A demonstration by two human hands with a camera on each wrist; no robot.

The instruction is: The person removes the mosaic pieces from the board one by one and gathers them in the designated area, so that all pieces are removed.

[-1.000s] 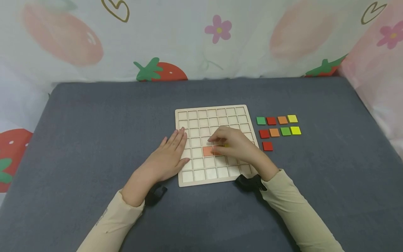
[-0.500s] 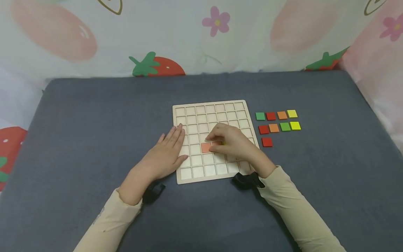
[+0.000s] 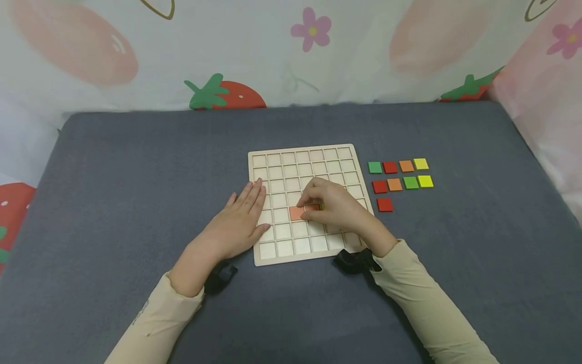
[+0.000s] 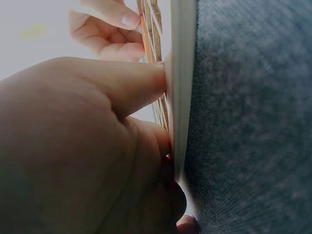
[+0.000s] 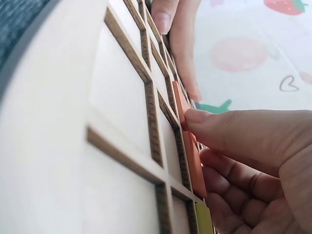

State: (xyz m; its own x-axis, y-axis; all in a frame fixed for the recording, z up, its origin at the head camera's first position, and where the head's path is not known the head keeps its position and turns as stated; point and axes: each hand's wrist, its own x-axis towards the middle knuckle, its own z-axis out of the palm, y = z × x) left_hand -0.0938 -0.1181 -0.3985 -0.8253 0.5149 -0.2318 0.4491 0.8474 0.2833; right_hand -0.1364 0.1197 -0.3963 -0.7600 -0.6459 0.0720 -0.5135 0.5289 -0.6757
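Note:
A pale wooden grid board [image 3: 277, 261] lies on the table. My left hand [image 3: 236, 220] rests flat across its left edge, fingers straight. My right hand [image 3: 336, 207] is over the board's middle, thumb and forefinger at an orange tile [image 3: 295, 214] that sits in a cell. In the right wrist view the thumb touches this orange tile [image 5: 180, 100], with the other fingers curled beyond it. A second orange tile [image 5: 194, 163] and a yellow tile [image 5: 204, 219] follow in the same row; the hand covers most of them from the head view.
Loose tiles lie right of the board in rows: green [image 3: 375, 167], red [image 3: 390, 167], orange [image 3: 406, 166] and yellow [image 3: 421, 164] at the back, several more in front. A grey cloth covers the table [image 3: 159, 167]. Black wrist devices [image 3: 352, 261] hang under both wrists.
The head view has shifted slightly, so the whole scene sits a little higher. The right thumb and forefinger have drawn slightly closer at the orange tile. The left hand stays on the board.

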